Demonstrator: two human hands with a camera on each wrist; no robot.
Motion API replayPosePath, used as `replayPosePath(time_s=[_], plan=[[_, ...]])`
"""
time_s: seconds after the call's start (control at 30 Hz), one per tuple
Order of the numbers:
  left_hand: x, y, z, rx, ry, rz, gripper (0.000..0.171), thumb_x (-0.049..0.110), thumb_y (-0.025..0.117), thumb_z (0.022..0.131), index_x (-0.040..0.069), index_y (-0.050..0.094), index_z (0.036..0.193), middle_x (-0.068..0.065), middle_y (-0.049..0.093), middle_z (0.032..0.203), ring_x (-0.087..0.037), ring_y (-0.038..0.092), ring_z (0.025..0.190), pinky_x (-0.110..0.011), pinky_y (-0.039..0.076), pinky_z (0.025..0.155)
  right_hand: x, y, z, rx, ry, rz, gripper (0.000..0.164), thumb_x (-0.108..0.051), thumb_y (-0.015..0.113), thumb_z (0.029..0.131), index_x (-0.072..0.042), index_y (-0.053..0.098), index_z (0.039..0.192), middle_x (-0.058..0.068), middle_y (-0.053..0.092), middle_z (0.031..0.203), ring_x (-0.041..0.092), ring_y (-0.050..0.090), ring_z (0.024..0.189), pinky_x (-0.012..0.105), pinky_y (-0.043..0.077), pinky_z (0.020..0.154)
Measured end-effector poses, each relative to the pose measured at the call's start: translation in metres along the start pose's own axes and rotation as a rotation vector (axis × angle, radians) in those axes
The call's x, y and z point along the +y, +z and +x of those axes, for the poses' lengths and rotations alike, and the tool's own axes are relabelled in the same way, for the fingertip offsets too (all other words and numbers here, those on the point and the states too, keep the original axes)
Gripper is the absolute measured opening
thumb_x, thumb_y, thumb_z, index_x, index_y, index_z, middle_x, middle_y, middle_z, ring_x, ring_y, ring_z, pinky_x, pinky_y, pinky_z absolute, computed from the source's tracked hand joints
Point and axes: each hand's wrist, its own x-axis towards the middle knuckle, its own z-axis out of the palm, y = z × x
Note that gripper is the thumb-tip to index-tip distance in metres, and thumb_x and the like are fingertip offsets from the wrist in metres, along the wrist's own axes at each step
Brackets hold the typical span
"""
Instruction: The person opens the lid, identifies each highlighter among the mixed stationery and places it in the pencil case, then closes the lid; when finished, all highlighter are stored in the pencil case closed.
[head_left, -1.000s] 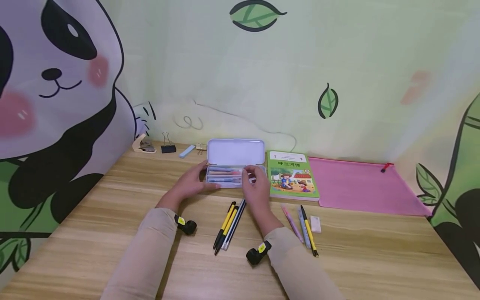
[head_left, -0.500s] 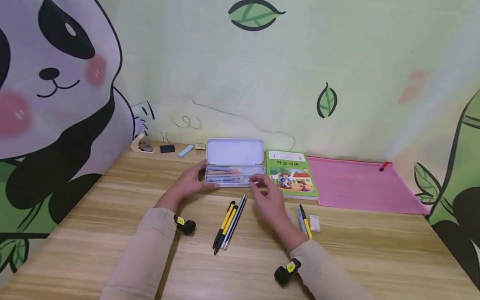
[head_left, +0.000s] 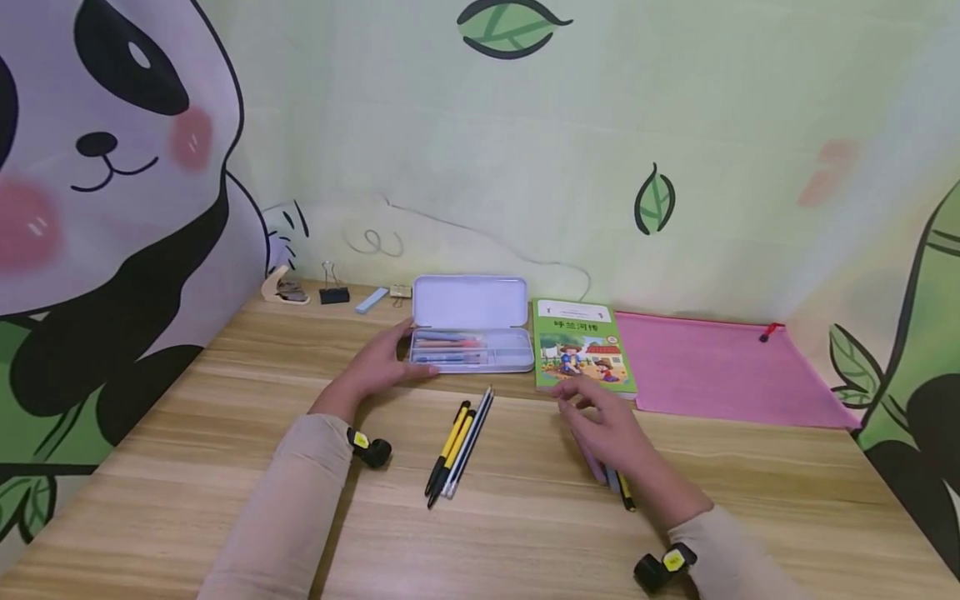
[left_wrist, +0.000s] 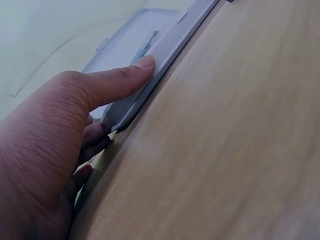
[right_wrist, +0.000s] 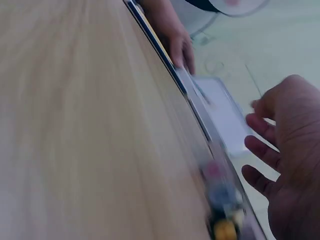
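Note:
An open tin pencil case stands at the back of the table, its lid raised and several pens in its left compartment. My left hand grips the case's left end; in the left wrist view its thumb lies along the front wall and the other fingers bend round the corner. My right hand, fingers loosely bent and holding nothing, hovers over a purple pen and a yellow-and-black pen, partly hiding them. Between my hands lie two yellow-and-black pens and dark pencils.
Right of the case lies a green book, beside a pink zip pouch. Along the back left are a beige stapler-like item, a black binder clip, a light blue strip and a small clip.
My right hand has left the pencil case and moved right and toward me, over the pens on the right. The left hand stays on the case's left end.

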Motion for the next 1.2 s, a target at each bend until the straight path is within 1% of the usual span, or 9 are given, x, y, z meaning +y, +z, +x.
replayPosePath(time_s=[0.07, 0.13, 0.27, 0.4, 0.57, 0.8, 1.03, 1.13, 1.2], plan=[[0.0, 0.0, 0.0, -0.001, 0.007, 0.001, 0.111, 0.05, 0.086, 0.074, 0.021, 0.024, 0.161, -0.011, 0.038, 0.158, -0.035, 0.028, 0.147, -0.058, 0.018, 0.12, 0.01, -0.009, -0.005, -0.015, -0.035, -0.058, 0.02, -0.006, 0.063, 0.096, -0.012, 0.07, 0.114, 0.002, 0.069, 0.112, 0.02, 0.064, 0.102, 0.045, 0.054, 0.088], [0.0, 0.0, 0.0, 0.002, 0.005, 0.001, 0.112, 0.051, 0.086, 0.074, 0.021, 0.024, 0.161, -0.011, 0.038, 0.158, -0.036, 0.029, 0.147, -0.057, 0.018, 0.12, 0.019, -0.014, -0.007, -0.028, -0.073, -0.108, 0.028, 0.001, 0.063, 0.091, -0.013, 0.071, 0.114, 0.0, 0.069, 0.115, 0.02, 0.061, 0.107, 0.046, 0.052, 0.091], [-0.002, 0.0, -0.001, 0.007, -0.002, 0.01, 0.113, 0.053, 0.086, 0.073, 0.02, 0.024, 0.161, -0.012, 0.036, 0.159, -0.036, 0.028, 0.147, -0.058, 0.019, 0.12, 0.031, -0.018, -0.006, -0.077, -0.163, -0.172, 0.038, 0.008, 0.063, 0.082, -0.012, 0.071, 0.114, 0.002, 0.066, 0.122, 0.023, 0.057, 0.116, 0.047, 0.048, 0.096], [-0.005, 0.0, 0.0, 0.006, 0.008, 0.018, 0.114, 0.054, 0.085, 0.073, 0.019, 0.023, 0.161, -0.013, 0.035, 0.16, -0.036, 0.028, 0.147, -0.057, 0.02, 0.119, 0.035, -0.017, -0.005, -0.12, -0.208, -0.19, 0.038, 0.007, 0.065, 0.083, -0.012, 0.073, 0.115, 0.003, 0.065, 0.124, 0.025, 0.056, 0.119, 0.048, 0.048, 0.096], [-0.007, 0.0, 0.002, 0.01, 0.039, 0.022, 0.109, 0.053, 0.085, 0.075, 0.02, 0.026, 0.161, -0.011, 0.039, 0.157, -0.034, 0.031, 0.146, -0.054, 0.022, 0.12, 0.036, -0.016, -0.006, -0.133, -0.212, -0.198, 0.038, 0.005, 0.066, 0.082, -0.012, 0.074, 0.115, 0.003, 0.065, 0.124, 0.026, 0.055, 0.12, 0.049, 0.047, 0.097], [-0.007, 0.001, 0.004, 0.007, 0.052, 0.028, 0.109, 0.054, 0.084, 0.075, 0.02, 0.026, 0.161, -0.011, 0.041, 0.156, -0.033, 0.032, 0.145, -0.054, 0.022, 0.12, 0.035, -0.016, -0.007, -0.168, -0.198, -0.232, 0.042, 0.002, 0.065, 0.082, -0.014, 0.073, 0.12, 0.004, 0.064, 0.127, 0.026, 0.052, 0.123, 0.048, 0.046, 0.095], [-0.008, 0.002, 0.003, 0.008, 0.037, 0.029, 0.112, 0.058, 0.084, 0.073, 0.022, 0.025, 0.161, -0.01, 0.038, 0.158, -0.033, 0.03, 0.147, -0.054, 0.022, 0.12, 0.032, -0.016, -0.007, -0.189, -0.214, -0.253, 0.033, -0.006, 0.07, 0.086, -0.012, 0.072, 0.119, 0.007, 0.063, 0.128, 0.027, 0.052, 0.123, 0.052, 0.044, 0.099], [-0.008, 0.002, 0.003, 0.008, 0.028, 0.034, 0.113, 0.059, 0.084, 0.072, 0.022, 0.025, 0.161, -0.01, 0.037, 0.159, -0.033, 0.03, 0.147, -0.055, 0.022, 0.12, 0.033, -0.015, -0.007, -0.193, -0.202, -0.255, 0.028, -0.008, 0.071, 0.087, -0.012, 0.072, 0.115, 0.008, 0.063, 0.128, 0.029, 0.052, 0.123, 0.055, 0.043, 0.101], [-0.008, 0.001, 0.003, 0.006, 0.023, 0.038, 0.113, 0.06, 0.083, 0.072, 0.022, 0.024, 0.161, -0.01, 0.036, 0.16, -0.033, 0.029, 0.147, -0.055, 0.021, 0.12, 0.032, -0.015, -0.007, -0.199, -0.177, -0.248, 0.024, -0.01, 0.072, 0.087, -0.015, 0.072, 0.111, 0.008, 0.063, 0.128, 0.029, 0.051, 0.124, 0.056, 0.041, 0.102]])
